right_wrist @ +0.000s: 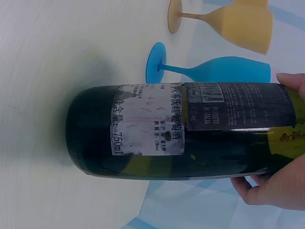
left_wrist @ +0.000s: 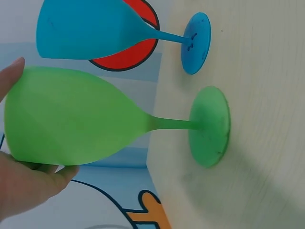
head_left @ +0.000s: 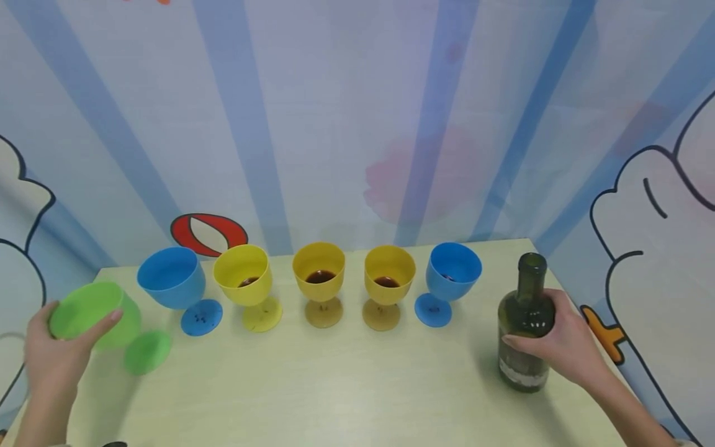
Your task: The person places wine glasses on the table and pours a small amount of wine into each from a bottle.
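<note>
At the left end of the table, my left hand (head_left: 56, 357) grips a green wine glass (head_left: 124, 316) around its bowl, near the rim. The left wrist view shows the glass's stem and round foot (left_wrist: 209, 126) at the tabletop; whether it touches cannot be told. On the right, my right hand (head_left: 575, 347) holds a dark green wine bottle (head_left: 525, 320) by its upper body. The bottle is upright with an uncovered mouth. A torn white label (right_wrist: 147, 119) and a dark label (right_wrist: 238, 105) show in the right wrist view.
Between the hands, a blue glass (head_left: 173, 282), three yellow glasses (head_left: 246, 288) and another blue glass (head_left: 454, 273) stand in a row along the table's (head_left: 335, 385) back edge. Dark liquid lies in the yellow ones and the right blue one. A printed curtain (head_left: 335, 124) hangs behind.
</note>
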Demonstrator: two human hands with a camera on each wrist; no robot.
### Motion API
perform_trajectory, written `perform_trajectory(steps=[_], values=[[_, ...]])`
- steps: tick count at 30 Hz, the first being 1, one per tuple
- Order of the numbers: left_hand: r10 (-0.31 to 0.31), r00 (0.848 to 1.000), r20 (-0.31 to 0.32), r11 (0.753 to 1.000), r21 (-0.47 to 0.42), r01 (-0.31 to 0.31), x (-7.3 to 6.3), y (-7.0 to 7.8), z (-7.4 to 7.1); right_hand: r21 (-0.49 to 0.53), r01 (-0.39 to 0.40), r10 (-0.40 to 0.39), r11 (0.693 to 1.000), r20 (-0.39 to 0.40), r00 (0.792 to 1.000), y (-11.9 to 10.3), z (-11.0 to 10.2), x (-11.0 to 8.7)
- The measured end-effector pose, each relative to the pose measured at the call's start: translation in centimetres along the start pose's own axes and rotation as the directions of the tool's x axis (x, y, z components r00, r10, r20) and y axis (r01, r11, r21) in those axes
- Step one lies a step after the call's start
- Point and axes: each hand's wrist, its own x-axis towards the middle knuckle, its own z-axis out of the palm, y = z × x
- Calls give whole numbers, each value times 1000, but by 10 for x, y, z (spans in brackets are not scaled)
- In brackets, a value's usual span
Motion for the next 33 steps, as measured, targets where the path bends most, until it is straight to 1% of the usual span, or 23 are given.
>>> perform_trajectory(steps=[2,5,8,10,12,13,15,17,18,20,21,23,25,29,33], values=[[8,1000,0,999,39,-8,-5,0,-3,-3,-1,1,1000,5,1000,0,1,0],[37,999,12,995,89,-38,-15,0,-8,-6,-6,6,1000,14,1000,0,2,0],[75,996,45,990,116,-80,-23,2,-12,-9,-11,12,1000,22,1000,0,2,0],[87,994,72,983,157,-98,-26,3,-12,-9,-6,6,1000,17,1000,-1,2,0],[105,990,92,969,214,-123,-29,2,-9,-9,1,-1,1000,11,1000,-1,2,0],[101,990,103,962,244,-123,-29,2,-8,-9,5,-5,1000,7,1000,-1,2,0],[111,986,127,945,292,-144,-32,2,-4,-9,13,-13,1000,-2,1000,-1,2,-1],[136,979,151,932,316,-178,-36,4,-1,-9,19,-20,1000,-10,1000,-1,3,-1],[147,976,162,930,313,-192,-38,5,1,-8,22,-22,1000,-12,1000,-1,3,-1],[180,967,183,922,311,-230,-47,12,5,-6,27,-27,1000,-15,1000,-2,3,-1],[185,962,198,921,307,-241,-52,17,7,-6,29,-29,1000,-16,999,-2,4,-1],[222,946,237,911,294,-288,-65,26,13,-7,35,-35,999,-21,999,-2,4,-1],[232,928,291,905,286,-316,-77,36,18,-8,39,-40,999,-24,999,-2,4,-1],[270,877,397,892,240,-383,-99,51,29,-4,48,-48,999,-26,998,-2,4,-1],[331,830,449,884,159,-439,-112,62,38,0,48,-48,999,-20,999,-2,4,-1]])
